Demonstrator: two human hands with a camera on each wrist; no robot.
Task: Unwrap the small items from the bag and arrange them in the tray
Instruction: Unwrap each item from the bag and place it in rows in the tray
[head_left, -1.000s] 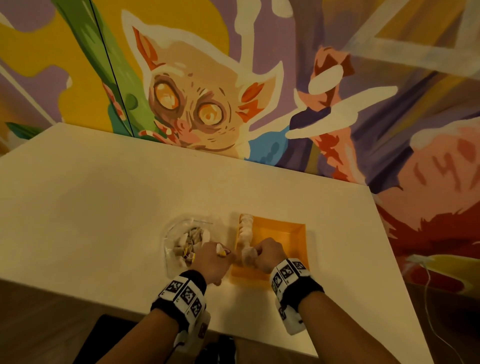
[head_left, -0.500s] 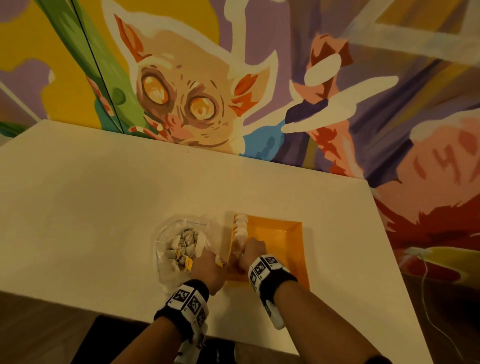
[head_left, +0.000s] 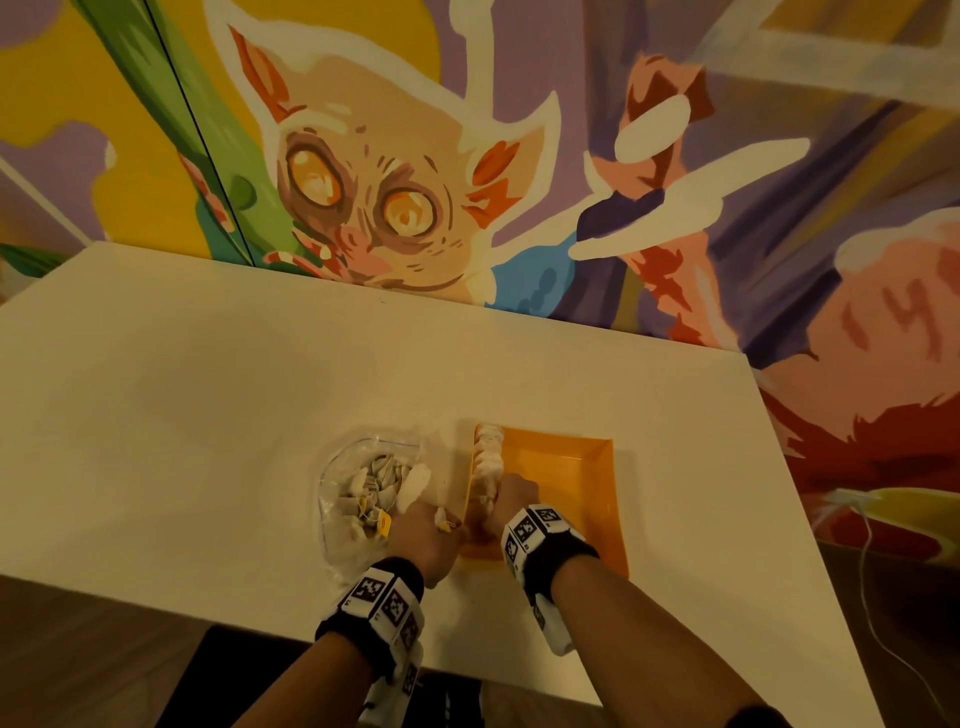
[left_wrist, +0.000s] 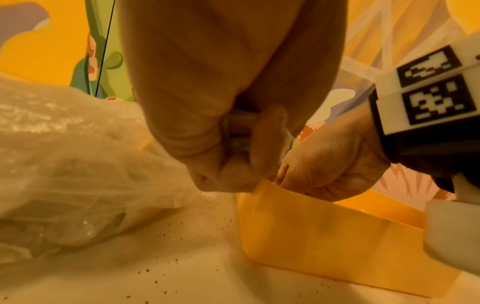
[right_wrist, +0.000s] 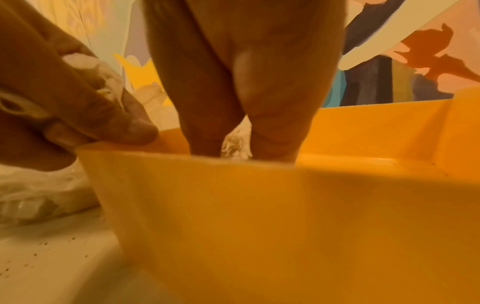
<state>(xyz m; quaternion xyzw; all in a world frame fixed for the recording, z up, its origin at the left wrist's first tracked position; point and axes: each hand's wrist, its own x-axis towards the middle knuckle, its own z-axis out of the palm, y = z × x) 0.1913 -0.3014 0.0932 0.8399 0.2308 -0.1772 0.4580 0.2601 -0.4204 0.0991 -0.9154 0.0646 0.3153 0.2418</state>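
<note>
A clear plastic bag (head_left: 363, 488) of tea bags lies left of the orange tray (head_left: 566, 467). A row of unwrapped tea bags (head_left: 488, 452) runs along the tray's left wall. My right hand (head_left: 506, 499) reaches down inside the tray at the near end of that row, its thumb and finger pinching a tea bag (right_wrist: 235, 148). My left hand (head_left: 431, 525) sits between bag and tray, knuckles against the tray's rim (left_wrist: 259, 187). Its fingers curl round a crumpled pale wrapper (right_wrist: 103, 82) with a small yellow tag (head_left: 442, 519).
Both things stand near the front edge of a white table (head_left: 208, 415) that is dusted with dark specks (left_wrist: 182, 267). A painted mural wall (head_left: 395, 197) rises behind it. A white cable (head_left: 878, 597) hangs off to the right.
My right hand has slid left across the tray to the near end of the tea-bag row. My left hand stays by the tray's left rim. The head view has shifted a little.
</note>
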